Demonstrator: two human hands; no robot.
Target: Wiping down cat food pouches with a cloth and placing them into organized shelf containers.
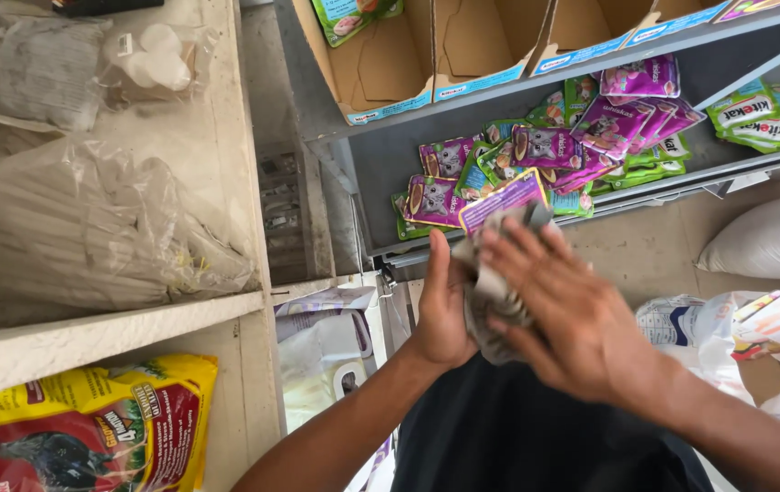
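1. While both hands meet in front of the chest, a purple pouch (503,199) wrapped in a grey cloth (490,292) sits between them, just near of the grey shelf (381,164).
2. Left hand (442,314) grasps the bundle from the left, thumb pointing up along it.
3. Right hand (572,314) lies flat over the cloth, fingers (510,264) spread and pressing rather than curled.
4. Farther off, purple and green pouches (545,150) lie heaped on that shelf, below open cardboard boxes (426,55).
5. At the near left, a yellow bag (80,428) sits under a cream shelf (89,342); a white sack (768,239) lies at the right.
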